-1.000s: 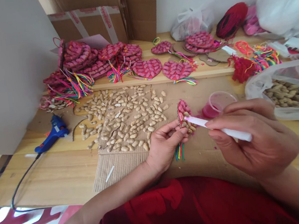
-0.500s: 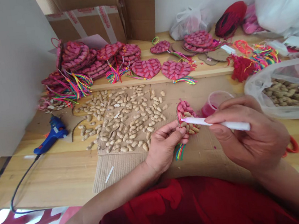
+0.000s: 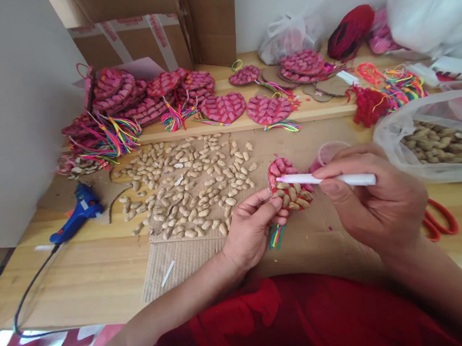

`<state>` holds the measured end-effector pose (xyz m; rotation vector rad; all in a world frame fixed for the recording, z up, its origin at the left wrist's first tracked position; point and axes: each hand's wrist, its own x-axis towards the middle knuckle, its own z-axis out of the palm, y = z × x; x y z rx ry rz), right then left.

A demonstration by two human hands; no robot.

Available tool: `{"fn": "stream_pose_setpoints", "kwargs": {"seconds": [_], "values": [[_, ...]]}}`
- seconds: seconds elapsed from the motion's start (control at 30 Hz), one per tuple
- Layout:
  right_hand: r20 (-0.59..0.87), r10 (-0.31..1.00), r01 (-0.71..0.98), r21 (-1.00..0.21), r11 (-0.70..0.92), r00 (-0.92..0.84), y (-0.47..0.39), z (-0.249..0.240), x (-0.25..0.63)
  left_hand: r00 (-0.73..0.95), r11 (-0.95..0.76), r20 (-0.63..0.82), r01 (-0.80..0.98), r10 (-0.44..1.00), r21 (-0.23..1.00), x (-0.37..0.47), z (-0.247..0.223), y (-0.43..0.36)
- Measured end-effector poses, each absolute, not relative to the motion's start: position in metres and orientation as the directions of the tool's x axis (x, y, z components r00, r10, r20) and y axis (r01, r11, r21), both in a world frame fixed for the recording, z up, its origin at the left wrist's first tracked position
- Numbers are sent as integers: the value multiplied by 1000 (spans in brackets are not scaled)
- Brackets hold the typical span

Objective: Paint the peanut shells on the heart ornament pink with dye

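My left hand (image 3: 252, 226) pinches the left edge of a small peanut-covered piece (image 3: 293, 196), with multicoloured strings hanging below it. The piece's upper peanuts are pink and its lower ones are plain tan. My right hand (image 3: 372, 195) is closed round a white pen-like brush (image 3: 307, 178), whose pink tip meets the piece near its upper left. Just behind my right fingers stands a clear cup (image 3: 329, 152) with pink in it, partly hidden.
Loose peanuts (image 3: 191, 192) spread left of my hands. A blue glue gun (image 3: 76, 213) lies farther left, red scissors (image 3: 441, 220) at the right beside a bag of peanuts (image 3: 441, 141). Finished pink pieces (image 3: 223, 108) line the raised shelf (image 3: 208, 126) behind.
The held piece has turned to show more of its face. My right hand and the brush have shifted slightly left, and more of the scissors shows.
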<state>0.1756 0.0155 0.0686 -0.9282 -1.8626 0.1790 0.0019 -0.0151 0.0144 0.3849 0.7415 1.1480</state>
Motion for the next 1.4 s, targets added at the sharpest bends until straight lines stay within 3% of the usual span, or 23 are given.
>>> {"fn": "stream_pose_setpoints", "kwargs": {"seconds": [1.17,1.4], "values": [[621,770,486,-634,602,-144,16,68,173,201,390,-350,-665,915,637,2,14,-15],[669,743,538,-623,568,-10,19,75,178,198,380,-340,-672,919,636,2,14,-16]]}}
